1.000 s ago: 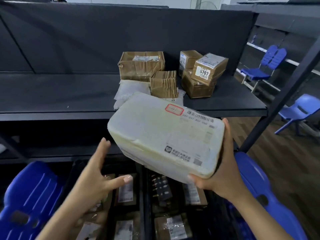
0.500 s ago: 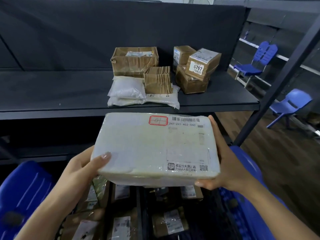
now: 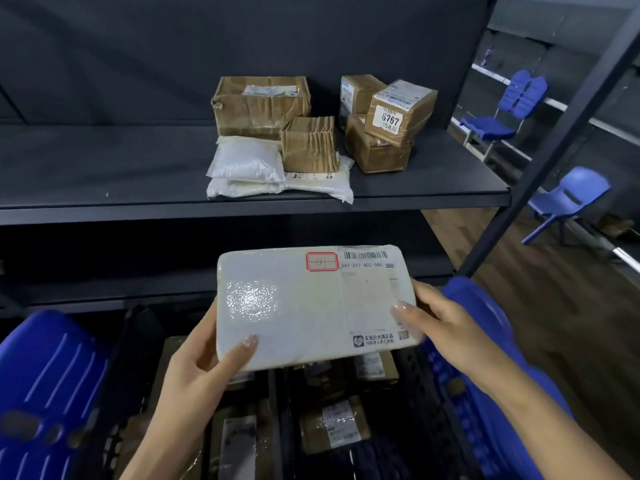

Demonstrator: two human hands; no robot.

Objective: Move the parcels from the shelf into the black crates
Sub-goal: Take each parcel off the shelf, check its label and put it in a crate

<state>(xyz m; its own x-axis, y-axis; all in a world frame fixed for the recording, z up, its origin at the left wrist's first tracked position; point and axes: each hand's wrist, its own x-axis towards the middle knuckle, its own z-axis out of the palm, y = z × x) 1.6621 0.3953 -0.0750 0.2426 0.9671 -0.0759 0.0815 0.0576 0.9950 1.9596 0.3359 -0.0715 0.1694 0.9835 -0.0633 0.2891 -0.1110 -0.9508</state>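
So the person has a flat white parcel [image 3: 311, 306] held level in both hands, hanging in the air right over the black crates [image 3: 424, 389] and lower than the front edge of the shelf [image 3: 104, 168], touching neither. The left hand [image 3: 194, 372] grips the near left corner, thumb pressed flat on top and the fingers curled underneath, out of sight. The right hand [image 3: 446, 327] clamps the right end the same way, thumb on the shipping label and fingers wrapped round the edge. The label side faces up, with a red-bordered box and a barcode along the far edge. Down in the crates there are a few brown parcels [image 3: 341, 424] with white labels. Up on the shelf the rest sit bunched toward the right. There's a big brown box [image 3: 259, 105] at the back and a small ribbed box [image 3: 308, 143] in front of it, sitting on a flat white bag [image 3: 322, 181]. Two puffy white bags [image 3: 246, 164] are stacked just left of that, and a box marked 6767 [image 3: 398, 112] is tilted on top of another brown box [image 3: 377, 154]. Blue plastic shapes [image 3: 45, 375] flank the crates on both sides, probably chair backs, but the view's too cropped to be sure. Two blue chairs [image 3: 568, 199] stand far right on the wood floor.
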